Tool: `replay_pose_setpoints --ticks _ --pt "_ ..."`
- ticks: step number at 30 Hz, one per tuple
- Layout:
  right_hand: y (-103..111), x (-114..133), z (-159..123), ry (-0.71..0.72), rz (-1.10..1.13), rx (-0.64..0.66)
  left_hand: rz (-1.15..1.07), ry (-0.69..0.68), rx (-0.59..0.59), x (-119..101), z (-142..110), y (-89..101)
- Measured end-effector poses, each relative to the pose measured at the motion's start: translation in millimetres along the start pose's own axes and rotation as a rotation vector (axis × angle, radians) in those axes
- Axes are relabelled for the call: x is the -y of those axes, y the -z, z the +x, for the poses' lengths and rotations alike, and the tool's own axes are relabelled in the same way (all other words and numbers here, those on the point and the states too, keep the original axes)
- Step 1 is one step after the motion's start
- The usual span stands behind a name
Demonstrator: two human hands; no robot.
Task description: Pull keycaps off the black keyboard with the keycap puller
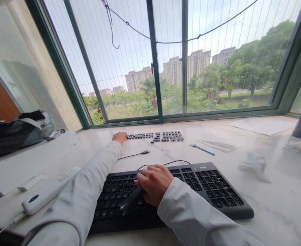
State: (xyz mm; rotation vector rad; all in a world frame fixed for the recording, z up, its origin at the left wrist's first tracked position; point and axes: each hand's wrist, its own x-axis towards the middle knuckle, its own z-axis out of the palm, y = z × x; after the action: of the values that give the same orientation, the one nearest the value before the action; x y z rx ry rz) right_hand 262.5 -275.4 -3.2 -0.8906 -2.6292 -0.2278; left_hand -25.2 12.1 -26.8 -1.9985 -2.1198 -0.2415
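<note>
your right hand rests on the middle of the black keyboard, fingers curled narrow around a dark pen-shaped tool whose tip points down-left over the keys. the keyboard lies flat on the pale marbled worktop, near its front edge, with its cable looping behind it.

your left hand is stretched far forward, well apart from the keyboard, touching the left end of a row of loose black keycaps laid out near the window frame. i cannot tell whether those fingers pinch a keycap or merely lie on the worktop; they are bent and close together.

a usb plug on a thin lead lies between the keycaps and the keyboard. a small blue tool lies to the right of the keycaps. at your left, a white remote-like device sits beside a white box, with a dark bag behind it. a paper sheet lies at far right.
</note>
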Motion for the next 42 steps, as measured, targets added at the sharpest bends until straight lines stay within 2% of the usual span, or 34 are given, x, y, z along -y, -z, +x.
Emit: replay_pose_setpoints --ticks 7,13,18,21,24,27,30,34,38,40,42 --pt "2.3 -5.1 0.3 -0.024 -0.013 0.001 -0.027 0.018 -0.031 5.7 -11.1 15.0" --pt "3.9 -10.9 0.7 -0.07 -0.052 -0.03 -0.104 0.033 -0.083 2.9 -38.4 56.6" --pt "7.0 -13.7 0.2 -0.103 -0.068 -0.04 -0.225 0.028 -0.123 -11.2 -84.7 99.9" --pt "6.2 -16.8 -0.5 -0.112 -0.072 -0.056 -0.32 -0.008 -0.104 -19.1 -124.4 121.0" --pt "2.7 -20.7 -0.6 -0.113 -0.066 -0.084 -0.414 -0.05 -0.095 -23.1 -172.1 132.9" --pt "-1.9 -24.0 -0.8 -0.134 -0.022 -0.187 -0.539 -0.045 -0.125 -23.1 -225.5 132.9" --pt "-5.5 -26.9 -2.6 -0.16 0.042 -0.323 -0.751 -0.015 -0.228 -21.0 -279.4 122.9" --pt "-3.5 -31.5 -5.9 -0.176 0.148 -0.443 -0.797 -0.081 -0.315 -21.0 -335.2 105.6" --pt "7.4 -28.6 2.4 -0.272 0.362 -0.582 -0.683 -0.236 -0.385 -25.4 -356.7 95.2" --pt "11.7 -18.8 15.9 -0.357 0.627 -0.663 -0.626 -0.289 -0.357 -26.5 -356.8 92.5" --pt "11.2 -2.9 35.3 -0.424 1.033 -0.717 -0.594 -0.294 -0.314 -26.0 -353.9 90.4"
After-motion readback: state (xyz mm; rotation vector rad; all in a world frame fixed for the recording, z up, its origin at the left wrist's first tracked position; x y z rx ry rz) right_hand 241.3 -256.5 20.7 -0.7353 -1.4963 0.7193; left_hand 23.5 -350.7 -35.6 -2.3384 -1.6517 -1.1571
